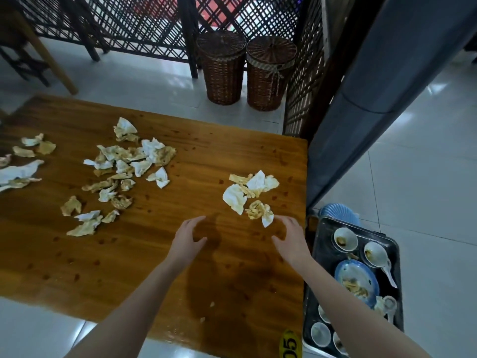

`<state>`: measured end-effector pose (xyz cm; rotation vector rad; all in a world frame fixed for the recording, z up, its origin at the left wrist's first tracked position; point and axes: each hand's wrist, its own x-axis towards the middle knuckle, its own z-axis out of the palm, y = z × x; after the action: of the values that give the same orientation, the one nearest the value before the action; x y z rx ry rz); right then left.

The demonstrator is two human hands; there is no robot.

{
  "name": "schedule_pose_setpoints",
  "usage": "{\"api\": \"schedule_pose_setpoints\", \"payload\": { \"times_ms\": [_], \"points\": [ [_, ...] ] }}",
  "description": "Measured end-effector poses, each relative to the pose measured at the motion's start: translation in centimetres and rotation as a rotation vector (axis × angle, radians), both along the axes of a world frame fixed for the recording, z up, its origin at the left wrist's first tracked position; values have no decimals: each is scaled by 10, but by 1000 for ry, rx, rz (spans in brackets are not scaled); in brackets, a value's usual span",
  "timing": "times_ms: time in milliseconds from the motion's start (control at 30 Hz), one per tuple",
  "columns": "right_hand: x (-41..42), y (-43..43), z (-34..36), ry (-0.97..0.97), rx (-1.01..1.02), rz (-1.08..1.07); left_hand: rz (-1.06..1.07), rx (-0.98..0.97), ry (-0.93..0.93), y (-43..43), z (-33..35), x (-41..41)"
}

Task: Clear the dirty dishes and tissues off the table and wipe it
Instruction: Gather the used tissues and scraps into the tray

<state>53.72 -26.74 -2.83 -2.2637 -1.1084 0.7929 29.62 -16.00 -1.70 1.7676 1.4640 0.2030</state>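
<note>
The wooden table (160, 254) carries many crumpled, stained tissues. One cluster of tissues (250, 192) lies near the right edge, a bigger scatter of tissues (124, 166) sits in the middle, and more tissues (23, 161) lie at the far left. My left hand (189, 239) hovers over bare wood with its fingers relaxed, holding nothing. My right hand (290, 237) is just below the right cluster, its fingertips beside the nearest tissue (260, 211), also holding nothing. A dark tray (322, 239) to the right of the table holds dirty bowls, a blue plate (357, 280) and a spoon.
Two wicker baskets (222, 68) with lids stand on the tiled floor beyond the table, against a dark lattice screen (139, 24). A grey pillar (382, 81) rises at the right. A yellow number tag (290, 344) sits at the table's near right corner. Small stains dot the wood.
</note>
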Motion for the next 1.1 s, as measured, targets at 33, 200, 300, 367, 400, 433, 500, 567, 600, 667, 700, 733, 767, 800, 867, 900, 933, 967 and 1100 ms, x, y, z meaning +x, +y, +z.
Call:
{"api": "schedule_pose_setpoints", "payload": {
  "times_ms": [33,200,300,367,400,433,500,567,600,667,700,733,767,800,867,900,933,967,1100],
  "points": [
    [1,5,-1,3,-6,9,7,12,1,1,0,-2],
    [-10,33,-10,28,-25,71,17,29,-23,6,1,-17],
    [-19,55,-17,9,-70,79,18,30,-42,19,1,-26],
    [-25,74,-20,2,-122,35,17,17,-66,35,1,-31],
    [-28,84,-23,-7,-152,5,11,10,-76,45,0,-33],
    [-32,93,-25,-27,-185,-19,9,1,-87,55,-2,-35],
    [-38,111,-28,-66,-252,-65,-16,-18,-111,77,-5,-41],
    [-43,125,-32,-87,-292,-124,-76,-18,-120,102,-10,-48],
    [-47,132,-34,-85,-301,-142,-92,-16,-118,115,-12,-52],
    [-52,143,-37,-32,-319,-186,-113,-19,-116,139,-17,-60],
    [-56,148,-39,-1,-324,-211,-124,-22,-119,149,-20,-63],
    [-60,152,-41,20,-332,-230,-129,-33,-123,158,-22,-66],
    [-64,156,-43,23,-347,-243,-133,-52,-127,166,-24,-67],
    [-68,159,-45,4,-366,-250,-148,-62,-131,172,-25,-68],
    [-72,161,-47,-64,-373,-262,-204,-34,-141,181,-28,-68],
    [-74,162,-48,-86,-353,-279,-230,-15,-151,184,-29,-67],
    [-76,162,-48,-108,-325,-296,-252,-3,-161,186,-30,-66],
    [-77,162,-48,-140,-299,-302,-270,3,-166,188,-31,-64],
    [-87,158,-48,-233,-245,-278,-318,-7,-159,190,-33,-51]
  ]
}}
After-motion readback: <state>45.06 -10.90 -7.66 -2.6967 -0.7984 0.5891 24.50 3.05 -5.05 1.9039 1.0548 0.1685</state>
